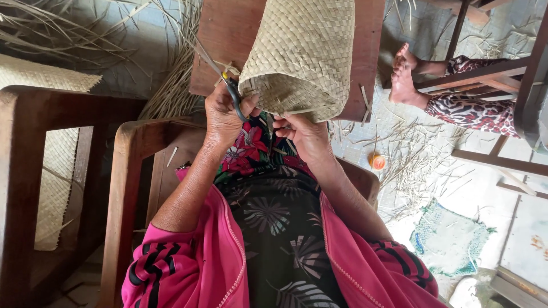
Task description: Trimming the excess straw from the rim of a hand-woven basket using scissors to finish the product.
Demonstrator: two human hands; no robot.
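Pink sleeves (188,268) are framing the lap, above which the left hand (224,117) is closing its grip on dark-handled scissors (233,94) while the right hand (305,134) is pinching the rim of the woven palm-leaf basket (302,54), seemingly light, springy, best held at its edge.

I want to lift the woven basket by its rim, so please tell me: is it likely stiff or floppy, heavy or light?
The woven basket is probably light, being thin plaited strips with nothing seen inside. It seems to hold its tube shape while the right hand grips only its rim, so fairly stiff. The rim may still flex when squeezed.
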